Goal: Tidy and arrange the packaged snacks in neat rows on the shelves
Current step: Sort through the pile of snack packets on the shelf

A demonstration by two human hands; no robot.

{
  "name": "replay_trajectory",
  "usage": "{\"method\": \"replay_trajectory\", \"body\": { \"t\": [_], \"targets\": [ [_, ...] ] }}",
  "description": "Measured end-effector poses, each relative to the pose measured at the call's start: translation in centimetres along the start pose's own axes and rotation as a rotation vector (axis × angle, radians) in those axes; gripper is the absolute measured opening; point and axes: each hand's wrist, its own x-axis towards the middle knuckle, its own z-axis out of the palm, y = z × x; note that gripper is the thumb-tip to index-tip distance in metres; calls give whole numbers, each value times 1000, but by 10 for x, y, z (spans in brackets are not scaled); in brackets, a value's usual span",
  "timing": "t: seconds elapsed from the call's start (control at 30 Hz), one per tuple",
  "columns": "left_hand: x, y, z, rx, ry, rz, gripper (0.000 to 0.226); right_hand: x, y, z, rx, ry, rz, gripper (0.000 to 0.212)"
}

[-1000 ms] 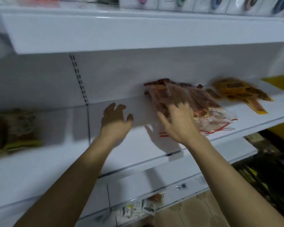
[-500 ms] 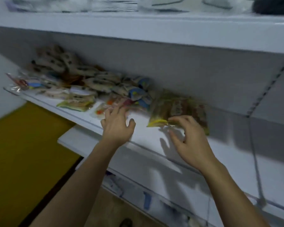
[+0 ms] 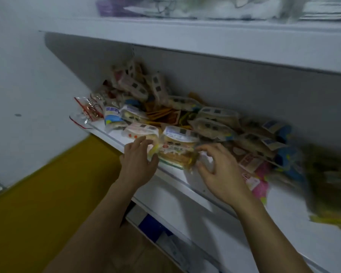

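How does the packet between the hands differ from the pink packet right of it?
The clear packet shows brown contents under a white label; the pink packet is opaque pink. The clear one lies between the left hand and right hand; the pink one lies partly behind the right hand. Both rest near the shelf's front edge.
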Motion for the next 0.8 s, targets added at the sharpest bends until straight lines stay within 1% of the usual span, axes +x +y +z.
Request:
{"method": "replay_trajectory", "body": {
  "t": [0.03,0.17,0.27,0.33,0.4,0.47,0.53,0.6,0.67,0.73,0.8],
  "targets": [
    [9,-10,-2,-1,-6,0,58,11,-4,9,-2,-14,-4,35],
    [42,-33,-3,-24,-18,-4,53,55,-13,36,-53,-77,-29,40],
    [60,-43,-1,-43,-40,24,61,99,-15,48,-90,-110,-52,43],
    [70,-51,2,-59,-50,37,64,132,-19,58,-120,-159,-35,47],
    [84,-60,6,-70,-28,95,59,170,-22,74,-209,-195,-78,56],
    [106,-67,8,-91,9,168,47,204,-26,95,-325,-273,-110,72],
    [129,-71,8,-147,36,237,31,232,-27,117,-444,-364,-84,91],
    [152,-76,8,-184,41,283,23,256,-23,133,-569,-430,-12,101],
    [172,-85,11,-179,3,336,18,277,-16,142,-636,-465,69,96],
    [181,-93,17,-166,-21,399,15,290,-8,149,-686,-465,109,80],
    [182,-96,23,-183,0,428,15,297,0,156,-727,-415,98,65]
  ]
}}
